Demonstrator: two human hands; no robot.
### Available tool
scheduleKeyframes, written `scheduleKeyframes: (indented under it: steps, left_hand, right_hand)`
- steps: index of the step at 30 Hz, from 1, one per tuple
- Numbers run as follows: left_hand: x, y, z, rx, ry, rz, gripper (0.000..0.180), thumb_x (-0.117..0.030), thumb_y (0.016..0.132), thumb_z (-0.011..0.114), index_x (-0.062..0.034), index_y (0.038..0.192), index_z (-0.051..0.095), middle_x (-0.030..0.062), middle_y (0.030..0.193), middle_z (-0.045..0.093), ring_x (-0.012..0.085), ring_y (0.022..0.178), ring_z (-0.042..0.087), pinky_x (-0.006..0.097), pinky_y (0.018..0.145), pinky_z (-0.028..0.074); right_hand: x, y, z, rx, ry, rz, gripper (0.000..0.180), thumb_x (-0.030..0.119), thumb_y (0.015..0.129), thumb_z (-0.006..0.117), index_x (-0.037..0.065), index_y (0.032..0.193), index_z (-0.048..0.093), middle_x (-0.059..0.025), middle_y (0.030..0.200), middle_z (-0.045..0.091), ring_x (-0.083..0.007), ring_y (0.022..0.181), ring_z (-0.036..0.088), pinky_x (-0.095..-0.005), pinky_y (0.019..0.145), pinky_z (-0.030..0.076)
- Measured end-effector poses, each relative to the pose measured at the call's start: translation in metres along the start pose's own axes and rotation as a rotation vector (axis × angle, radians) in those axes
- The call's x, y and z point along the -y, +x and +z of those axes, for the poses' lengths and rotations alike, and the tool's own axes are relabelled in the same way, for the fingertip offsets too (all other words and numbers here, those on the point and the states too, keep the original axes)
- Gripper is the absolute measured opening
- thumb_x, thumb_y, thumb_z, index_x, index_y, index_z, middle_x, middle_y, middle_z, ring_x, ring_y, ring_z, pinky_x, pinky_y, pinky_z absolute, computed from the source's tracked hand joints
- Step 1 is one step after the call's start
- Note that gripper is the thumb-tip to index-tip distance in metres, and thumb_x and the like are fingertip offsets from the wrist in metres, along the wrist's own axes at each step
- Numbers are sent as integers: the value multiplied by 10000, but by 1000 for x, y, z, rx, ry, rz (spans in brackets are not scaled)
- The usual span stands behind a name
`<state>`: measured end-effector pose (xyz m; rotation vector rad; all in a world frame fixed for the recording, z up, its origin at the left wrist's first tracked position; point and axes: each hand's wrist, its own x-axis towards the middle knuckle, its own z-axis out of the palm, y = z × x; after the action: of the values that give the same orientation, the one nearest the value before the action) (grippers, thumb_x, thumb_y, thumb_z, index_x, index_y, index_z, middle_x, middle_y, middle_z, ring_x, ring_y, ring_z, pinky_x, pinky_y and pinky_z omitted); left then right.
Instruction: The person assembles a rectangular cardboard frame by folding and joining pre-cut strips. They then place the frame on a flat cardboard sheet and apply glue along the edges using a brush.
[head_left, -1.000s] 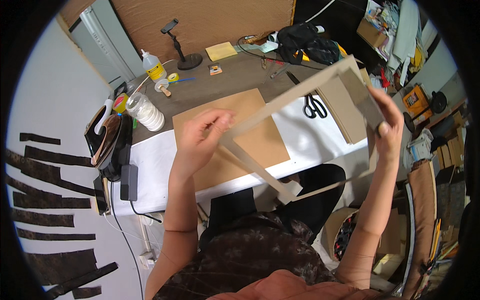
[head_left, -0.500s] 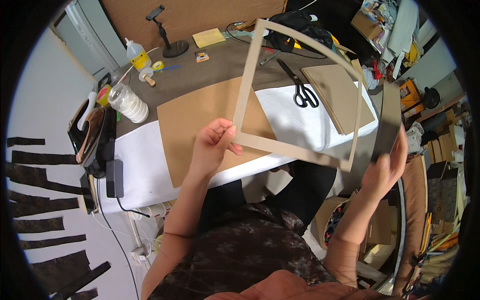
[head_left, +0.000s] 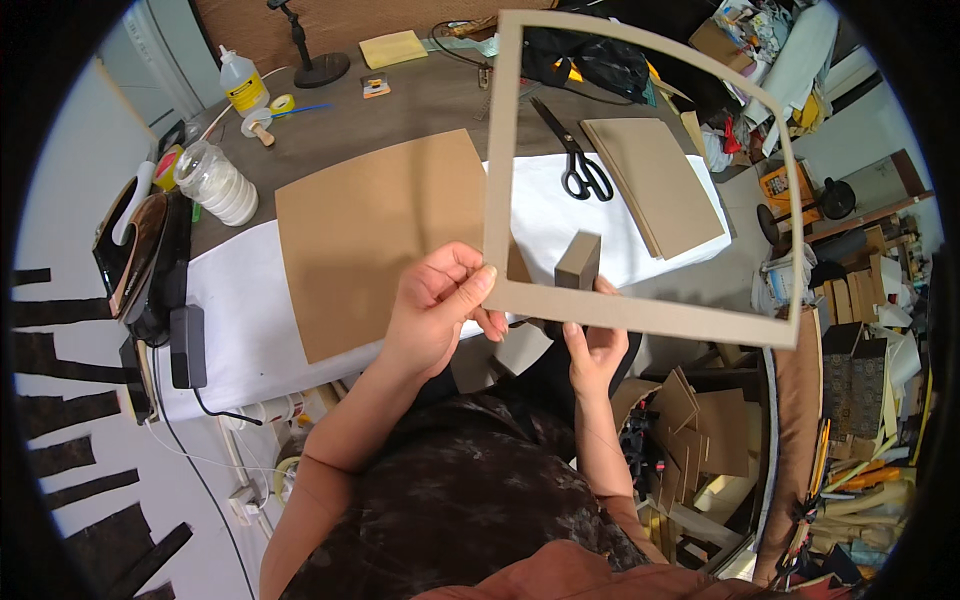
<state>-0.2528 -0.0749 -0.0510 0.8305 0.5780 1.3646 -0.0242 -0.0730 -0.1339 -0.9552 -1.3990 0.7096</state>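
Leftward my right hand (head_left: 598,348) had swung, gripping the grey-brown block (head_left: 577,265) between thumb and fingers near the cardboard frame (head_left: 650,314). My left hand (head_left: 438,308) pinched that frame's near-left corner, over the table (head_left: 345,118).

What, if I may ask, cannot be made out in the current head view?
Head view: part of the grey-brown block, hidden behind the cardboard frame.
Head view: some fingers of the right hand, covered by the frame's lower bar.
Head view: top of the black desk stand, cut off by the upper edge.
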Motion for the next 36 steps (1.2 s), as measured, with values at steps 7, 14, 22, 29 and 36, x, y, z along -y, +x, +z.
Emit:
scheduleKeyframes:
  steps: [7,14,22,29,36]
  left_hand:
    - [3,-6,10,39,-74,-130,113,-97,1006,580,1,950,572,90,832,654,148,613,647,256,504,531]
    - [7,-5,8,44,-109,-159,111,-93,996,594,11,961,578,89,827,651,150,589,640,255,476,517]
    - [11,-3,8,65,-178,-227,97,-79,988,596,15,972,575,91,827,644,161,578,635,256,472,514]
    - [3,-4,6,77,-181,-217,93,-78,986,598,9,963,574,89,836,645,154,571,628,253,469,512]
    - [0,-4,14,70,-142,-216,100,-81,986,599,6,941,577,89,818,645,144,554,620,246,469,511]
  right_hand:
    - [19,55,12,149,23,-411,639,262,788,850,54,1321,567,-248,1402,507,-365,1283,529,-470,1058,431]
    - [24,61,10,181,-4,-453,509,317,837,801,42,1237,650,-287,1377,523,-401,1273,540,-479,1052,446]
    - [24,65,10,211,-23,-498,574,377,774,845,32,1205,686,-272,1350,536,-401,1251,562,-489,1033,489]
    - [23,64,9,245,-29,-453,613,348,725,888,43,1218,690,-262,1353,536,-400,1254,562,-483,1030,499]
    - [32,70,4,257,-78,-457,607,180,662,910,47,1214,695,-262,1343,544,-386,1210,580,-484,1019,491]
